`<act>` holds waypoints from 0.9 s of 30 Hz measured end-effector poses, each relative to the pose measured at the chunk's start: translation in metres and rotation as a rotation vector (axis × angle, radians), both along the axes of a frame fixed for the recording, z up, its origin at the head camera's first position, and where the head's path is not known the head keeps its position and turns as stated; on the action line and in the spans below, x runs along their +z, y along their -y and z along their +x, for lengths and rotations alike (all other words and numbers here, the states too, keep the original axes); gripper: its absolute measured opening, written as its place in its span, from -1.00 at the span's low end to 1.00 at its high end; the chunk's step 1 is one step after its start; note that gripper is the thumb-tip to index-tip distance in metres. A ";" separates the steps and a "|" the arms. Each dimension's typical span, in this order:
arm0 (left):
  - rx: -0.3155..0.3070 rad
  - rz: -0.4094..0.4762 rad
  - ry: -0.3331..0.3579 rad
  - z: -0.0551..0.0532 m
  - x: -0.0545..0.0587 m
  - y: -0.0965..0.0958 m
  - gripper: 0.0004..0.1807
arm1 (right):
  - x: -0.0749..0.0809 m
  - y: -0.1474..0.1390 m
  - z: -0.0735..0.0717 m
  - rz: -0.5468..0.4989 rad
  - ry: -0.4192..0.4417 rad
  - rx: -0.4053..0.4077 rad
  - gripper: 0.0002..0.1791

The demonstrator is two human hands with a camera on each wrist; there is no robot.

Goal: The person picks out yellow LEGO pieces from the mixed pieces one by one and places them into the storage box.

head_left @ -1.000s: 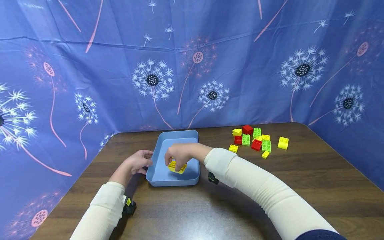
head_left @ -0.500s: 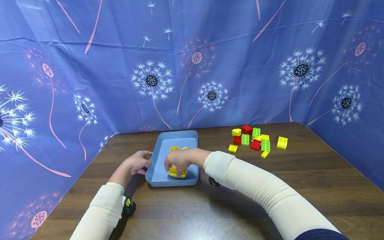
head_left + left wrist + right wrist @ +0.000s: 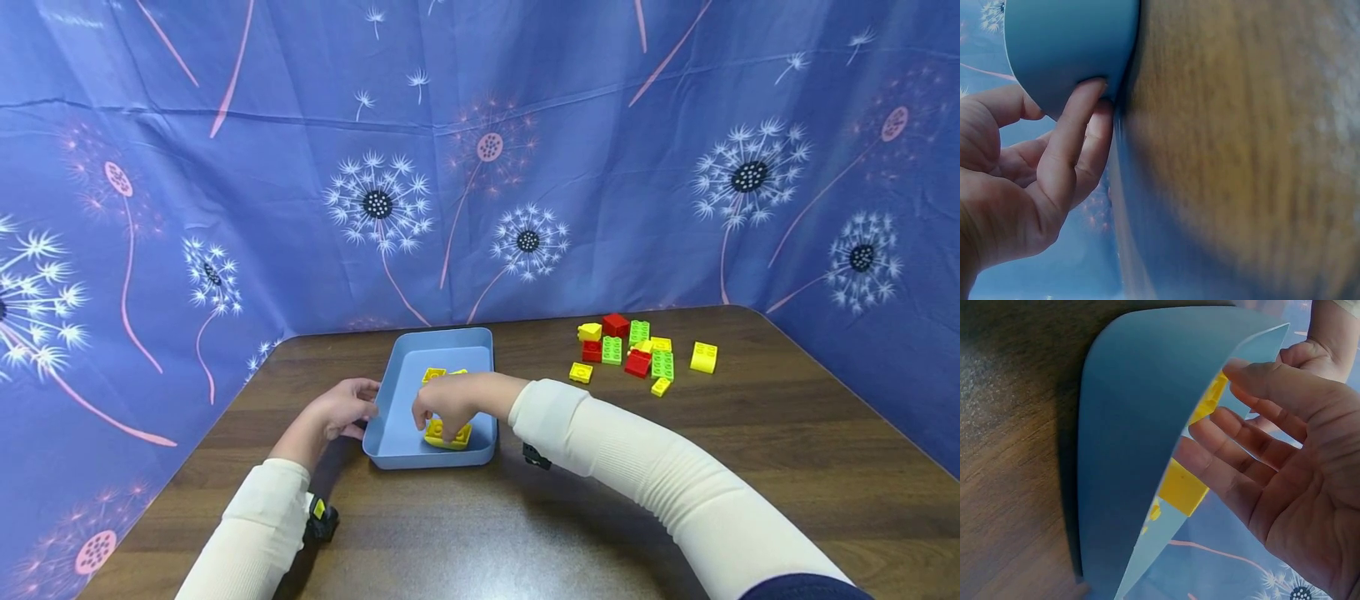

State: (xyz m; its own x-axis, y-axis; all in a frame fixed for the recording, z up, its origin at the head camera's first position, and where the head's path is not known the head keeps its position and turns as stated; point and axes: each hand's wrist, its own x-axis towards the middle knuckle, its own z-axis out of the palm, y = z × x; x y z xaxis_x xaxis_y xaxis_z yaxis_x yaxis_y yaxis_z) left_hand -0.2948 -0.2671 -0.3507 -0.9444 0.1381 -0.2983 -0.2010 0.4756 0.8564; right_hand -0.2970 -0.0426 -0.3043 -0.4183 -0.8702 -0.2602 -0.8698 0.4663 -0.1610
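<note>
A shallow blue tray (image 3: 431, 460) stands on the table. At its left side my left hand (image 3: 347, 408) grips the wall; in the left wrist view the thumb is at the rim and the fingers (image 3: 1075, 119) press the outer side. Inside the tray's near part, my right hand (image 3: 453, 400) reaches down with bent fingers and pinches a yellow toy brick (image 3: 462, 437). The right wrist view has that brick (image 3: 1210, 400) between thumb and fingertips, partly hidden by the tray wall. Farther back in the tray lie other yellow bricks (image 3: 432, 375), partly covered by the right hand.
Right of the tray lies a loose cluster of red (image 3: 638, 362), green (image 3: 612, 350) and yellow bricks (image 3: 581, 372). A curved yellow brick (image 3: 703, 357) sits apart at the far right. A blue patterned cloth (image 3: 480, 125) hangs behind the wooden table (image 3: 465, 533).
The yellow brick under my right hand has come lower and nearer the tray's front, uncovering the yellow bricks behind. My left hand keeps its place at the tray.
</note>
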 end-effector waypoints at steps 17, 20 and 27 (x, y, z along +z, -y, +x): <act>0.004 0.003 0.002 0.000 0.000 -0.001 -0.35 | 0.027 -0.018 0.005 -0.075 -0.019 0.008 -0.60; 0.004 0.000 0.004 0.000 0.000 -0.001 -0.36 | 0.034 -0.025 0.003 -0.102 -0.029 -0.006 -0.62; -0.001 -0.018 0.006 0.001 0.001 0.000 -0.36 | 0.046 -0.044 -0.005 -0.161 -0.051 -0.036 -0.64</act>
State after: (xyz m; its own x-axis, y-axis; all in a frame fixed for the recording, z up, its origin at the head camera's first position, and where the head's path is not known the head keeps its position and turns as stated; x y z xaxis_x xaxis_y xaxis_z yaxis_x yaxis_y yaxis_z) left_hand -0.2936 -0.2667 -0.3499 -0.9426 0.1336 -0.3060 -0.2053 0.4910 0.8466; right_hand -0.3021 0.0016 -0.2586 -0.4587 -0.8833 -0.0963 -0.8622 0.4687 -0.1923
